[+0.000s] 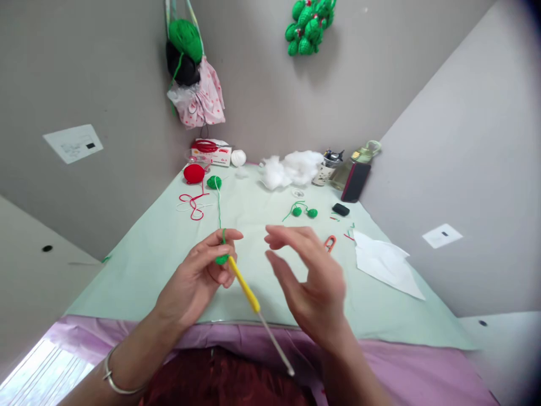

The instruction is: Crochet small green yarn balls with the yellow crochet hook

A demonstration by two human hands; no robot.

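My left hand [205,268] pinches a small green crochet piece [222,259], with green yarn looped over its index finger. From there the strand runs back to a small green yarn ball [214,182]. A crochet hook [244,283] with a yellow grip hangs from the piece, slanting down to the right; its bare metal shaft points toward my lap. My right hand [315,276] is raised to the right of the hook, apart from it. Its thumb and fingers are curved and spread, with nothing between them.
A red yarn ball [194,173], white stuffing [291,169], a pen cup [325,170] and a propped phone [355,182] line the back. Two little green balls [311,213], an orange stitch marker [330,243] and white paper [384,262] lie on the green tabletop [139,276].
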